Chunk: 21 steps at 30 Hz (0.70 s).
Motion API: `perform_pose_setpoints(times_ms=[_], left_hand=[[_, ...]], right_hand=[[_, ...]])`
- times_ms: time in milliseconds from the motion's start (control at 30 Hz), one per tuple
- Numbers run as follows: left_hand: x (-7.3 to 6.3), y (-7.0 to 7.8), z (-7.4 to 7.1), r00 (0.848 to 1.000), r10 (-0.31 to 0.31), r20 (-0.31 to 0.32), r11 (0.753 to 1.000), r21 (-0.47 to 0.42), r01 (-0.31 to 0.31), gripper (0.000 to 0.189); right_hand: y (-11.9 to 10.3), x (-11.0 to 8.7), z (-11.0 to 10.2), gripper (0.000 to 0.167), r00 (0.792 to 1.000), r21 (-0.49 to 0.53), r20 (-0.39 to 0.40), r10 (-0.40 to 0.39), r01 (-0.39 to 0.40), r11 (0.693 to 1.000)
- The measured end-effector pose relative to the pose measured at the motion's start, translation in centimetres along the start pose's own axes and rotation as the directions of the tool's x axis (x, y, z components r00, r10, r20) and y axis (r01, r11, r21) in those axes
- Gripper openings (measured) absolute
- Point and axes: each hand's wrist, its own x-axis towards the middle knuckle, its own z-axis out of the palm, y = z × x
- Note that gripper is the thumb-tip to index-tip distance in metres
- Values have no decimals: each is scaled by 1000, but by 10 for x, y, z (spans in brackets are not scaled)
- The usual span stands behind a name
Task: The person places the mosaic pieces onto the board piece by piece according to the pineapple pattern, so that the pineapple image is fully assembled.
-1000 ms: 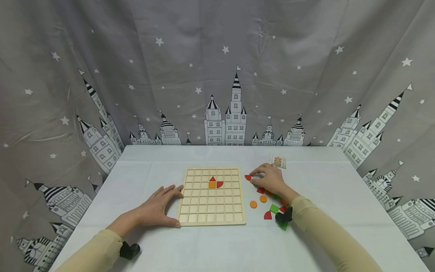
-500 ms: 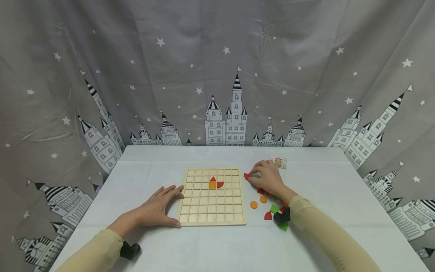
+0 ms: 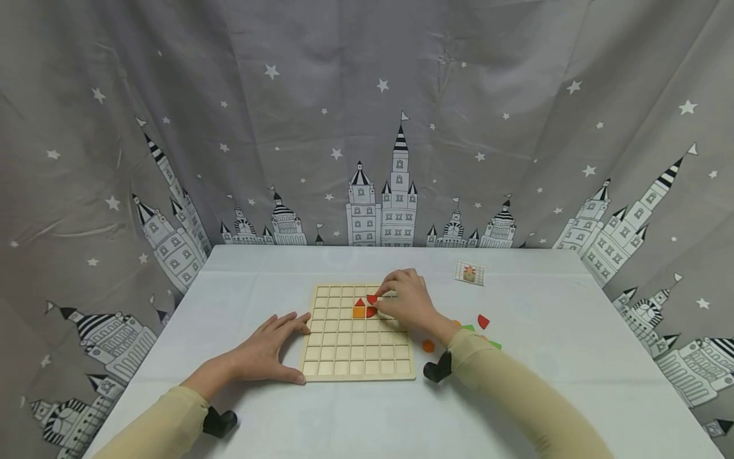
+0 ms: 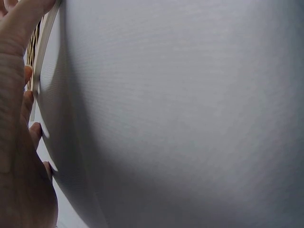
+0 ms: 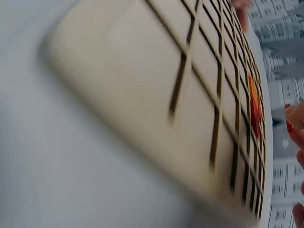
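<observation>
A wooden grid board [image 3: 342, 350] lies flat on the table. Seated in its cells are a red triangle [image 3: 359, 303], an orange square [image 3: 359, 312] and a red quarter-circle tile [image 3: 370, 312]. Between thumb and fingertips my right hand [image 3: 408, 301] pinches another red quarter-circle tile [image 3: 371, 298], over the cell to the right of the triangle. The right wrist view shows this pinched tile [image 5: 288, 121] above the board's surface. My left hand [image 3: 260, 352] rests at the board's left edge, fingers spread, with the thumb at the near left corner.
Loose tiles lie right of the board, partly hidden by my right forearm: an orange disc [image 3: 428, 346], a red quarter circle [image 3: 483, 320] and green pieces [image 3: 469, 327] among them. A small pattern card [image 3: 470, 273] lies at the back right. A printed curtain [image 3: 367, 95] hangs behind the table.
My right hand has picked the red quarter-circle tile off the table and carried it left over the board. The left hand has stayed at the board's edge.
</observation>
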Motion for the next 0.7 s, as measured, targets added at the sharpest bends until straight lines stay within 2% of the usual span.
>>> perform_pose_setpoints(times_ms=[133, 300, 700], left_hand=[[0, 0, 0, 1000, -9, 5, 1000, -11, 9, 93], [1, -1, 0, 1000, -9, 7, 1000, -11, 9, 92], [0, 1, -1, 1000, 3, 3, 1000, -9, -3, 92]], right_hand=[[-17, 7, 17, 13, 999, -50, 21, -32, 33, 998], [-27, 10, 34, 14, 998, -103, 30, -57, 60, 993], [-35, 11, 46, 15, 997, -131, 47, -63, 69, 989]])
